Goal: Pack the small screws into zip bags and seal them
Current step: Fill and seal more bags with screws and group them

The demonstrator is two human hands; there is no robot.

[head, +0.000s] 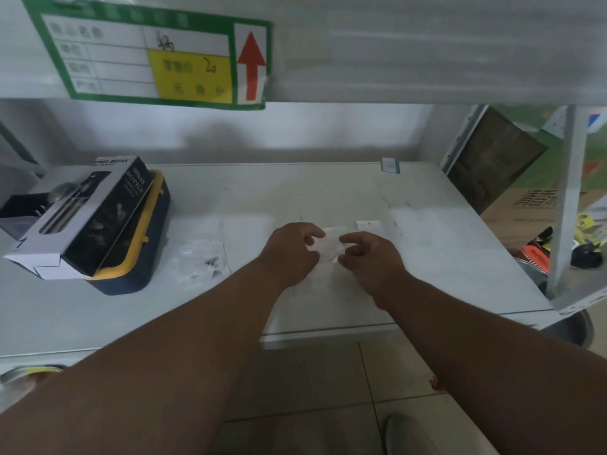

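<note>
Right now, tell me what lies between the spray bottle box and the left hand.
In the head view, clear zip bags with small screws lie on the shelf there.

Both forearms are bare, no sleeves or jewellery showing (a grey shoe (pixel 402 433) appears below).

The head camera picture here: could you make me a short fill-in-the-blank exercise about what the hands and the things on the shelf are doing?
1. Both the left hand and the right hand pinch one clear zip ____.
2. The loose screws lie to the ____ of the left hand.
3. The spray bottle box rests on a blue tray with a ____ rim.
4. The arrow on the shelf label is ____.

Missing words: bag; left; yellow; red
</note>
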